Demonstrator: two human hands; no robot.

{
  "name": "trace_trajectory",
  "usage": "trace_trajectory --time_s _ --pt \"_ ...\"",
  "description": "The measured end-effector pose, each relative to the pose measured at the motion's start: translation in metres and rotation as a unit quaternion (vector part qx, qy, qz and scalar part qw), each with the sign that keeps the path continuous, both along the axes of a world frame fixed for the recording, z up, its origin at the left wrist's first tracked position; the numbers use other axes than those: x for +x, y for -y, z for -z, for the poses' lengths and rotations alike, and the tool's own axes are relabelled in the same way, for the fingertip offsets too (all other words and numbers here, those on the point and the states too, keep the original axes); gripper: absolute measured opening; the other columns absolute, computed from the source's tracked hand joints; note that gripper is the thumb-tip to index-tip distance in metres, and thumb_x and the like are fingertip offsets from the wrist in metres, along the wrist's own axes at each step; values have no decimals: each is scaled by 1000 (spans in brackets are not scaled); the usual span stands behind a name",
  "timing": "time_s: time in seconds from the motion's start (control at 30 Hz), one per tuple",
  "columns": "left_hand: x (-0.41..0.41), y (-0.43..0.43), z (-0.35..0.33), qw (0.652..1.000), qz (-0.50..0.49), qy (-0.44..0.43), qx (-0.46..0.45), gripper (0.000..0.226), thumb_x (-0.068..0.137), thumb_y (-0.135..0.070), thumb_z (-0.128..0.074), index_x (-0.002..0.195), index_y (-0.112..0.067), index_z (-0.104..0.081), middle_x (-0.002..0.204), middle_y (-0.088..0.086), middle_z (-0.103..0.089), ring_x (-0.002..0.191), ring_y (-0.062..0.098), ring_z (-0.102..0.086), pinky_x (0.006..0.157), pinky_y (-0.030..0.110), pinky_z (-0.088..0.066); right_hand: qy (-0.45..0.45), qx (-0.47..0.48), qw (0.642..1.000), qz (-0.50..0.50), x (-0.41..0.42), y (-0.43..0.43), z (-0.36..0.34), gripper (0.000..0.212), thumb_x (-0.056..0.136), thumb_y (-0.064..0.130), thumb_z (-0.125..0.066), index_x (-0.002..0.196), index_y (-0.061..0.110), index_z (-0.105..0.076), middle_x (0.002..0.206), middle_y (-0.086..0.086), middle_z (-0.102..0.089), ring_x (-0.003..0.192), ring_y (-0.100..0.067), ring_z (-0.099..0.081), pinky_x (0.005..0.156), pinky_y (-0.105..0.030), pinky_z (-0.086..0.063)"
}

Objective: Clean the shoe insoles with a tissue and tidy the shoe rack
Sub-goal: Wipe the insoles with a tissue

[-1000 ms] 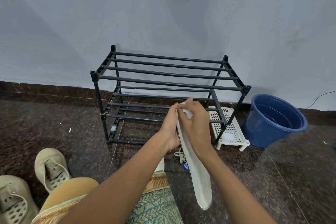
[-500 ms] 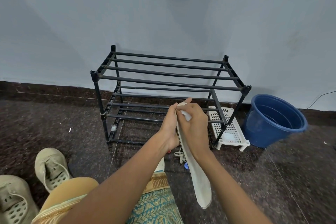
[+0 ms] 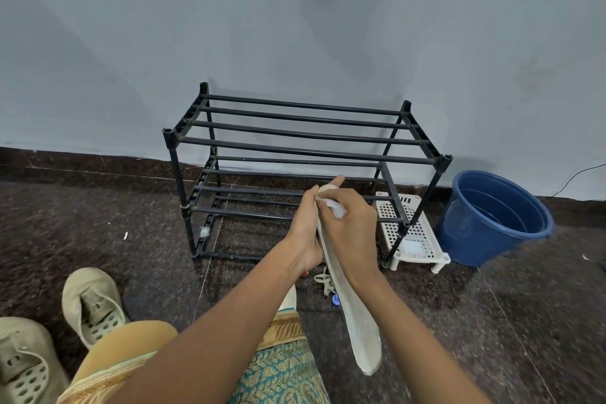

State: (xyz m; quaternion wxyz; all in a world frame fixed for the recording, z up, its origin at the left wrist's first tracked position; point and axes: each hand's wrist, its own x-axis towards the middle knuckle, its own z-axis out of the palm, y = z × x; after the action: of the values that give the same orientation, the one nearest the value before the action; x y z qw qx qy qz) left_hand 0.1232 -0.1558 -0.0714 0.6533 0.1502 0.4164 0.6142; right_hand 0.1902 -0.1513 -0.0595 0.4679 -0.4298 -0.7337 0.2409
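Observation:
A long beige insole stands on edge in front of me, its toe end up and its heel end hanging down. My left hand grips it from the left near the top. My right hand presses a small white tissue against the insole's upper part. Behind my hands stands the black two-tier shoe rack, with no shoes on it. Two beige shoes lie on the floor at the lower left, one nearer the rack and one at the frame's edge.
A blue bucket stands right of the rack against the wall. A white perforated plastic stand lies beside the rack's right legs. Small items, among them a white lace and a blue cap, lie on the dark floor below my hands.
My right hand with the tissue has slid slightly along the top of the insole. The insole and my left hand have barely moved.

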Motion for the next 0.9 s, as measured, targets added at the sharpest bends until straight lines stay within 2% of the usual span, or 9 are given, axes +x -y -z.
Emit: trace_trajectory --time_s 0.07,0.13,0.23,0.33,0.5,0.63,0.7,0.83,0.9 --pt "0 0 0 1000 1 -3 2 44 102 -42 -23 121 -30 -61 78 -3 -73 65 9 -68 55 20 -53 -24 -27 999 -9 2 -1 -5 18 81 -7 -57 90 5 -68 81 3 -57 76 6 -52 74 -9 -44" --pt "1 -1 1 1000 2 -4 1 43 101 -42 -25 117 -28 -63 76 -3 -72 62 9 -68 54 20 -53 -21 -16 1000 -6 7 -7 -7 14 83 -2 -59 91 4 -68 87 -3 -60 77 7 -51 71 -3 -40" --pt "1 -2 3 1000 11 -10 -11 44 99 -45 -31 99 -20 -67 66 -1 -69 58 12 -65 54 23 -51 -20 -11 1000 18 12 -19 -7 12 85 4 -60 93 5 -68 93 -7 -62 79 6 -50 72 3 -33" --pt "1 -3 4 1000 11 -18 -14 45 98 -46 -33 89 -20 -68 64 0 -68 57 13 -64 54 23 -50 -20 -9 1000 9 10 -18 -7 12 84 3 -59 92 4 -68 91 -5 -61 79 7 -50 72 3 -33" --pt "0 -4 4 1000 4 -20 5 38 100 -40 -31 108 -29 -67 81 -4 -73 67 9 -69 56 20 -53 3 -2 1000 -23 3 -9 -1 15 85 -1 -56 91 5 -68 88 -2 -60 78 5 -53 71 1 -36" --pt "1 -3 5 1000 18 -24 1 43 99 -44 -34 86 -20 -68 63 -1 -68 58 12 -64 57 25 -51 10 3 1000 -12 10 -20 -5 13 86 4 -57 94 5 -68 93 -5 -60 80 5 -49 73 3 -32" --pt "1 -2 5 1000 23 -21 -3 44 98 -45 -33 89 -18 -68 64 0 -67 60 14 -63 58 26 -50 2 0 1000 -1 13 -23 -7 13 86 4 -57 95 5 -68 94 -6 -60 81 4 -49 74 2 -33" --pt "-1 -2 2 1000 16 0 8 44 101 -44 -25 115 -28 -64 82 0 -72 69 12 -67 59 22 -54 7 -5 1000 -13 11 -15 -2 15 85 1 -57 93 6 -68 90 -4 -60 81 -6 -53 72 0 -36" --pt "-1 -1 2 1000 15 8 18 45 101 -44 -22 120 -31 -61 84 -1 -73 70 11 -68 58 21 -54 12 -5 1000 -25 7 -8 4 17 83 -2 -57 91 7 -69 90 -5 -62 84 -10 -56 73 -5 -39"
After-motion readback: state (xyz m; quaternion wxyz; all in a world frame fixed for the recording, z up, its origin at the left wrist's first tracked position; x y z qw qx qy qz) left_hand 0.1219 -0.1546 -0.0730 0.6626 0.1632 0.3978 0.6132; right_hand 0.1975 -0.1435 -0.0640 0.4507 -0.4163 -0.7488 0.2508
